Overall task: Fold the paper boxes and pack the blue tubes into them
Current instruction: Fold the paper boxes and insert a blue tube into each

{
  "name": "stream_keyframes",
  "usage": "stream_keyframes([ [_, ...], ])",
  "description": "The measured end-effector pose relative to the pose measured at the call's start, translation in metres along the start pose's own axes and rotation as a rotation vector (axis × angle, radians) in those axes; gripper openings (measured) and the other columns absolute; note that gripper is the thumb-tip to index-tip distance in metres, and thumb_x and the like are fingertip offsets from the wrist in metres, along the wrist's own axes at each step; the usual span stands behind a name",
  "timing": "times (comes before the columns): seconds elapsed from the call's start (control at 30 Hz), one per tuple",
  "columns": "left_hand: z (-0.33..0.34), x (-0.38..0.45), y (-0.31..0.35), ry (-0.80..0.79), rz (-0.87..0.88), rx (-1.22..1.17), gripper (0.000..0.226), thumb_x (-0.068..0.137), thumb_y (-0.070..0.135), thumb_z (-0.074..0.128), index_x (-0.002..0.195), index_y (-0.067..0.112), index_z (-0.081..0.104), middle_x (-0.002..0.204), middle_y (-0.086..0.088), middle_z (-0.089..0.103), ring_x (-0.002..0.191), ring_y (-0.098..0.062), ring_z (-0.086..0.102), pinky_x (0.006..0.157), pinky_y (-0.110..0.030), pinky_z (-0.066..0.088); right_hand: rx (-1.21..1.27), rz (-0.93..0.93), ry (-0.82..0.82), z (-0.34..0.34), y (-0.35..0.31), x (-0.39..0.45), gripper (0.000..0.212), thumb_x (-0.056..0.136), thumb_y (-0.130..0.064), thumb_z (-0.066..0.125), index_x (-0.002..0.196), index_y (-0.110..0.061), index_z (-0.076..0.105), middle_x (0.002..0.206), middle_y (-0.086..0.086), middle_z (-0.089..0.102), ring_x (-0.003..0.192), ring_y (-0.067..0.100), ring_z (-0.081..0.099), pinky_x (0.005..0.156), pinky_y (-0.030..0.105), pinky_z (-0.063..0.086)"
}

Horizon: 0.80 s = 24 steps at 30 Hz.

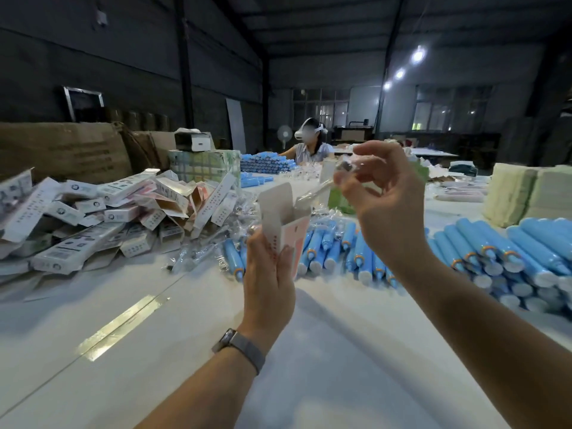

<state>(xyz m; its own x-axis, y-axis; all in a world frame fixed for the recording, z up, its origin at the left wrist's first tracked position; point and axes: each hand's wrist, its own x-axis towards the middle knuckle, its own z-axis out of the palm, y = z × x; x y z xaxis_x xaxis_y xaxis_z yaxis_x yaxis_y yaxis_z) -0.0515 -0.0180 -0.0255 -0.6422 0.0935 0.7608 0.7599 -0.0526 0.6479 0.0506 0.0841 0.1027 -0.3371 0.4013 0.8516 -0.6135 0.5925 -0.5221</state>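
My left hand (pixel 268 275) grips a pink and white paper box (pixel 288 226) upright above the table, its top flap standing open. My right hand (pixel 385 193) pinches the upper end of a clear plastic packet (pixel 325 185) whose lower tip points down into the box's open mouth. Blue tubes (pixel 340 252) with white caps lie in rows on the table behind both hands, and a bigger stack of blue tubes (pixel 510 258) sits to the right.
A heap of folded paper boxes (pixel 93 215) covers the left of the white table (pixel 192 351). Clear packets (pixel 198 255) lie beside it. Stacks of flat cream cartons (pixel 526 196) stand far right. Another person (pixel 309 144) sits at the far end beside more tubes.
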Motion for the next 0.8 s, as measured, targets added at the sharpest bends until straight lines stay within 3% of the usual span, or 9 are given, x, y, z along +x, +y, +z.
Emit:
stream_keyframes([
  [0.13, -0.001, -0.004, 0.004, -0.035, 0.012, 0.005, 0.024, 0.098, 0.03, 0.046, 0.117, 0.039, 0.037, 0.11, 0.008, 0.054, 0.102, -0.019, 0.058, 0.083, -0.038, 0.051, -0.164, -0.104, -0.09, 0.002, 0.0, -0.005, 0.019, 0.084, -0.013, 0.076, 0.095, -0.02, 0.062, 0.083, -0.012, 0.067, 0.071, 0.005, 0.063, 0.061, 0.028, 0.055],
  [0.2, -0.002, -0.003, 0.005, -0.038, 0.032, 0.018, 0.027, 0.097, 0.03, 0.046, 0.117, 0.044, 0.036, 0.11, 0.007, 0.055, 0.102, -0.019, 0.059, 0.083, -0.034, 0.05, -0.273, -0.224, -0.119, 0.001, 0.005, -0.004, 0.015, 0.084, -0.017, 0.076, 0.095, -0.017, 0.066, 0.084, -0.012, 0.068, 0.071, 0.007, 0.063, 0.056, 0.024, 0.049],
  [0.3, 0.0, -0.003, 0.008, -0.044, 0.081, 0.031, 0.024, 0.098, 0.036, 0.045, 0.115, 0.047, 0.034, 0.107, 0.013, 0.054, 0.098, -0.015, 0.057, 0.081, -0.025, 0.047, -0.442, -0.301, -0.187, -0.001, 0.013, -0.004, 0.013, 0.084, -0.02, 0.074, 0.095, -0.015, 0.07, 0.087, -0.007, 0.07, 0.075, 0.013, 0.062, 0.061, 0.026, 0.047],
  [0.43, 0.002, -0.007, 0.013, -0.059, 0.094, 0.026, 0.02, 0.099, 0.041, 0.043, 0.115, 0.048, 0.034, 0.11, 0.003, 0.056, 0.101, -0.023, 0.058, 0.084, -0.042, 0.05, -0.783, -0.327, -0.434, -0.006, 0.022, -0.005, 0.019, 0.092, -0.033, 0.064, 0.094, -0.017, 0.073, 0.103, -0.004, 0.067, 0.096, 0.019, 0.055, 0.072, 0.042, 0.052],
  [0.53, 0.0, -0.006, 0.019, -0.053, 0.061, 0.017, 0.026, 0.1, 0.035, 0.043, 0.114, 0.055, 0.035, 0.111, 0.004, 0.056, 0.102, -0.024, 0.059, 0.084, -0.051, 0.051, -0.718, -0.255, -0.544, -0.012, 0.018, -0.003, 0.031, 0.095, -0.043, 0.055, 0.099, -0.021, 0.076, 0.116, -0.005, 0.063, 0.104, 0.016, 0.054, 0.079, 0.044, 0.052],
  [0.6, 0.0, -0.007, 0.021, -0.075, 0.034, -0.013, 0.025, 0.1, 0.037, 0.042, 0.118, 0.053, 0.038, 0.111, 0.004, 0.058, 0.101, -0.022, 0.061, 0.083, -0.052, 0.052, -0.611, -0.217, -0.539, -0.014, 0.019, -0.007, 0.024, 0.093, -0.032, 0.06, 0.112, -0.022, 0.071, 0.118, -0.005, 0.061, 0.104, 0.016, 0.056, 0.081, 0.043, 0.052],
  [0.7, 0.002, -0.008, 0.024, -0.158, 0.004, -0.089, 0.035, 0.1, 0.036, 0.042, 0.135, 0.036, 0.04, 0.113, 0.011, 0.063, 0.098, -0.015, 0.066, 0.082, -0.047, 0.056, -0.351, 0.006, -0.536, -0.012, 0.022, -0.019, 0.047, 0.089, -0.012, 0.066, 0.132, -0.028, 0.052, 0.121, -0.006, 0.061, 0.102, 0.014, 0.062, 0.081, 0.041, 0.056],
  [0.8, -0.001, -0.008, 0.028, -0.227, 0.009, -0.183, 0.049, 0.1, 0.034, 0.043, 0.142, 0.053, 0.027, 0.11, 0.016, 0.064, 0.099, -0.014, 0.068, 0.082, -0.043, 0.059, -0.088, 0.178, -0.547, -0.01, 0.027, -0.031, 0.055, 0.091, -0.002, 0.064, 0.134, -0.03, 0.044, 0.115, -0.005, 0.065, 0.096, 0.025, 0.067, 0.078, 0.045, 0.058],
])
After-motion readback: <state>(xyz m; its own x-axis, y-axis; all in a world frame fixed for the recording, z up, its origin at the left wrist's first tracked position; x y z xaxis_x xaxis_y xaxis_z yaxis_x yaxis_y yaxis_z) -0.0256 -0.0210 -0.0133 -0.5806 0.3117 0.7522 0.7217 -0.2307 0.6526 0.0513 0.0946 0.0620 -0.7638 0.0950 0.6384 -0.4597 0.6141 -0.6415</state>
